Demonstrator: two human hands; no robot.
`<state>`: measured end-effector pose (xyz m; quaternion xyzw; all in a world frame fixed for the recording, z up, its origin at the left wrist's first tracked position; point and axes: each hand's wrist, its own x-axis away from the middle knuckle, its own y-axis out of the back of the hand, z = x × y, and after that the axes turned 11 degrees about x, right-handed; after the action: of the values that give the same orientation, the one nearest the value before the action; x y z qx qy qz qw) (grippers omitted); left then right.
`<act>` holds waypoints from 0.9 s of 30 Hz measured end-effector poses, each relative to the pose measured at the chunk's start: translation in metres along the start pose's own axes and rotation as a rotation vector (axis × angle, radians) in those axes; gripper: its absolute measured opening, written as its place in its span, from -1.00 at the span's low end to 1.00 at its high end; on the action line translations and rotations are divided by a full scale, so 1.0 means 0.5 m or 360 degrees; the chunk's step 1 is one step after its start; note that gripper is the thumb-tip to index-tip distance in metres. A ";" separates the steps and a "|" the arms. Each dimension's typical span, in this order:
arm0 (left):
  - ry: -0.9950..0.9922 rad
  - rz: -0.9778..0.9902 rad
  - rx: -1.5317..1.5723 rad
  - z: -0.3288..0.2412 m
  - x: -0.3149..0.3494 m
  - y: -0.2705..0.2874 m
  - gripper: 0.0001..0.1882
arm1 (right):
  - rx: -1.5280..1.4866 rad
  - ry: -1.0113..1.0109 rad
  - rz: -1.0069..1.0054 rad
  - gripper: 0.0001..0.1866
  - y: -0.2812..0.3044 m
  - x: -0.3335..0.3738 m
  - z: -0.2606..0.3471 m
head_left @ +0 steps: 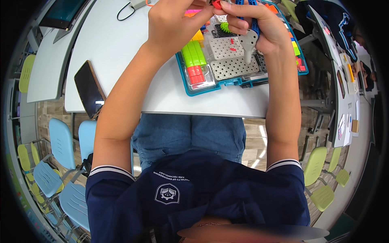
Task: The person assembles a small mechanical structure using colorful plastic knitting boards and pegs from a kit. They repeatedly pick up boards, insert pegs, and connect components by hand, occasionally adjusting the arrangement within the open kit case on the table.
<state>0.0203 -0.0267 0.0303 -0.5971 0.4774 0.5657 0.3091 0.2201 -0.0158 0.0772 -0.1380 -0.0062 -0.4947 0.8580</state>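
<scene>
At the top edge, my left hand (170, 22) is closed, its thumb and fingers pinching a small red building piece (217, 4). My right hand (265, 24) wraps round a building-block assembly of blue beams (254, 27) with a rounded grey part (248, 42) pointing down. The right thumb also meets the red piece. Both hands are over a teal-edged parts case (189, 92) holding grey perforated plates (233, 68), lime-green blocks (193, 54), red blocks (196, 74) and a green gear (225, 27). The upper ends of the hands and assembly are partly cut off.
A smartphone (88, 87) lies on the white table (121, 26) left of my left forearm. A black cable (123, 13) is at the back left. A screen (63, 13) stands on another table. Blue chairs (61, 141) and green chairs (315, 166) stand around.
</scene>
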 end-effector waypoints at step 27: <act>0.0819 -0.0076 0.0033 0.003 -0.002 0.003 -0.84 | 0.1167 0.1100 -0.0696 -0.74 -0.015 -0.059 -0.054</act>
<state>0.0183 -0.0254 0.0313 -0.7293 0.5318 0.3829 0.1969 0.1954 -0.0011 0.0488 0.3452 0.0754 -0.6433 0.6792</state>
